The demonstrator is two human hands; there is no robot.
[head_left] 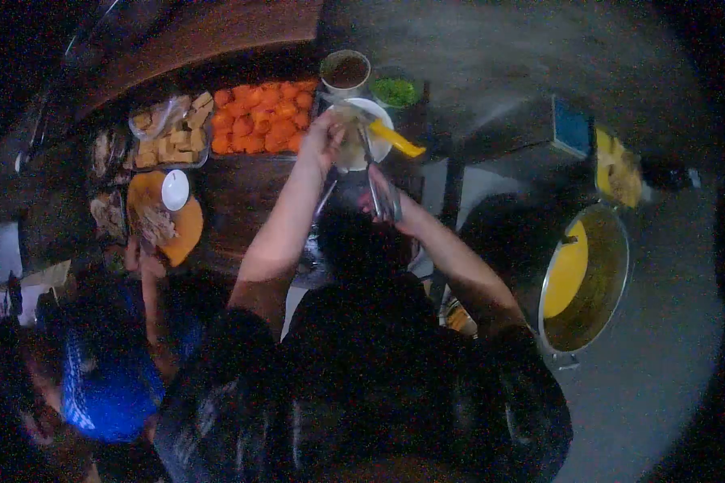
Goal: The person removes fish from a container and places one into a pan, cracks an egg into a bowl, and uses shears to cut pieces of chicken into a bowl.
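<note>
My left hand [324,135] holds the rim of a white bowl [372,135] over the dark counter. My right hand [381,193] grips metal tongs [374,165] that reach up into the bowl. A yellow-handled utensil [396,139] lies across the bowl's right side. What lies inside the bowl is too blurred to tell.
A tray of orange pieces [259,117] and a tray of tan cubes [169,133] stand behind. A brown-filled cup [345,72] and a green bowl [395,92] sit at the back. A large metal pot [596,282] stands right. A person in blue [109,378] holds an orange plate [187,229] left.
</note>
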